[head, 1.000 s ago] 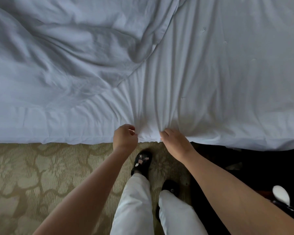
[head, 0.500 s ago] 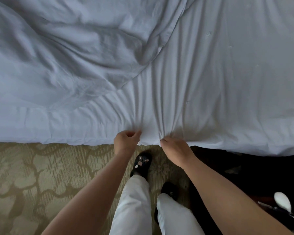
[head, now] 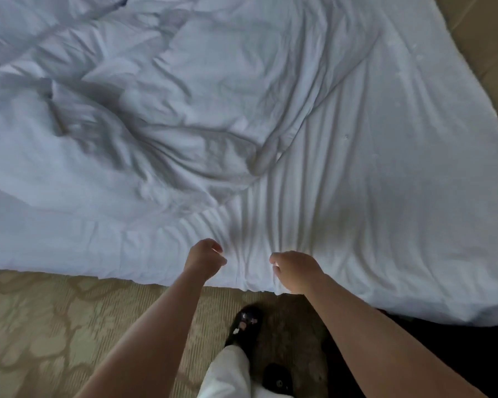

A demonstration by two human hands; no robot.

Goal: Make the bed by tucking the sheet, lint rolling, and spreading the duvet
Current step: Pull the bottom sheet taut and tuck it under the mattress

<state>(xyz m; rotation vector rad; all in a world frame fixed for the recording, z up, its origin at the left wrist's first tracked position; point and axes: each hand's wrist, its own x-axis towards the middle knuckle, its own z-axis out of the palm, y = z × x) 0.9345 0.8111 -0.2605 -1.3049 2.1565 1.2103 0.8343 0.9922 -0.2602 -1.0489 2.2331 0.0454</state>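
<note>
A white duvet [head: 357, 173] covers the bed, smooth with long creases on the right and bunched into heavy folds [head: 121, 116] on the left. My left hand [head: 203, 258] grips the duvet's near edge with curled fingers. My right hand [head: 295, 271] grips the same edge a short way to the right. Straight tension creases fan out from both hands across the fabric. The sheet below is hidden under the duvet.
Patterned beige carpet [head: 55, 326] lies in front of the bed. My feet in black shoes [head: 246, 323] stand close to the bed's edge. A dark area [head: 429, 354] shows under the bed's right side. Carpet [head: 477, 30] also shows past the far right corner.
The view has tilted up and back, showing more of the bed. Both hands have risen with the duvet's edge and moved slightly further apart.
</note>
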